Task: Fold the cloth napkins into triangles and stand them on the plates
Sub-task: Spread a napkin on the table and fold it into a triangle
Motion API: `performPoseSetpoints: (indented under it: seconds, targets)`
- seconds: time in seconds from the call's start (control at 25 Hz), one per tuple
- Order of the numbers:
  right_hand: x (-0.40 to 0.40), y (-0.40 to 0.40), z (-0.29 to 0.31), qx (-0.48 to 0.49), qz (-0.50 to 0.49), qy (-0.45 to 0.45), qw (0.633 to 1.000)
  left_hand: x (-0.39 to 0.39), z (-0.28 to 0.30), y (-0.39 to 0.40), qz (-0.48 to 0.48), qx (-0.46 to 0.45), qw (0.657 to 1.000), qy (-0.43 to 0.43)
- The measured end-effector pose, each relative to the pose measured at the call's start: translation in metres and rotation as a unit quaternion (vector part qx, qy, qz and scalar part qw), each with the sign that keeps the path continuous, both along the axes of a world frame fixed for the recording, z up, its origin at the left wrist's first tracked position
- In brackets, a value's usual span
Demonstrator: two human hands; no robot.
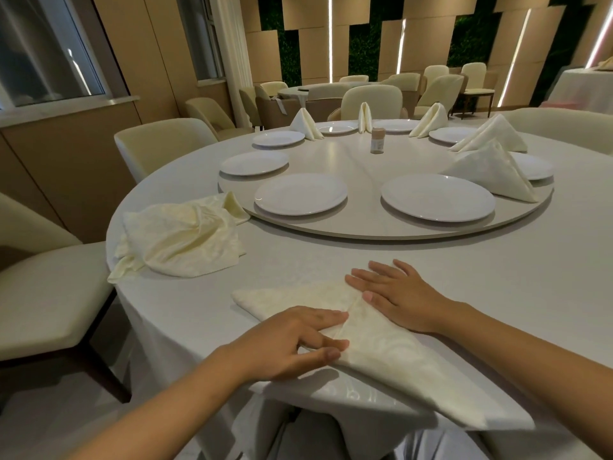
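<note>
Head view: at the table's near edge, both the left hand (pixel 295 340) and right hand (pixel 394 297) press flat, fingers straight, on the folded napkin (pixel 381 353), its right corner seemingly overhanging; plates (pixel 300 194) sit on the turntable

Cream napkin (pixel 381 353) with perhaps a damask weave, white plates (pixel 300 193), white tablecloth (pixel 497 260)

Restaurant banquet hall. Evidence: large round table (pixel 497 293) in white cloth with central lazy Susan (pixel 365 224); ring of white plates (pixel 300 194); folded cream napkins (pixel 491 171) standing on some; matching upholstered chairs (pixel 159 144); further set tables (pixel 298 91) behind; panelled wall (pixel 418 38) with light strips.
</note>
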State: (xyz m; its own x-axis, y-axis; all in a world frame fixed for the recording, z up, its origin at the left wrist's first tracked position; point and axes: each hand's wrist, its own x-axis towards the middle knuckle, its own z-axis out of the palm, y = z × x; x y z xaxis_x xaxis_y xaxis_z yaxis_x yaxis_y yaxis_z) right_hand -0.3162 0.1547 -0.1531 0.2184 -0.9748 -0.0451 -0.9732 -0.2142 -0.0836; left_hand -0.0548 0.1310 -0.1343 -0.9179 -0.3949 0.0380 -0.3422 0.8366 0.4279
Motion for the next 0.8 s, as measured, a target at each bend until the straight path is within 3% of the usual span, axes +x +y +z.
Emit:
performPoseSetpoints:
  seconds: [0.2, 0.48, 0.8]
  targets:
    - [-0.006, 0.002, -0.002, 0.008, -0.042, -0.003, 0.999, -0.021, -0.012, 0.015, 0.11, -0.018, 0.994, 0.014]
    - [-0.006, 0.001, -0.004, -0.007, -0.043, -0.019, 0.999, -0.032, -0.019, 0.034, 0.077, 0.053, 0.987, 0.128]
    - [-0.005, 0.003, -0.004, -0.009, -0.042, -0.034, 0.998, -0.041, -0.022, 0.037, 0.01, -0.095, 0.985, 0.144]
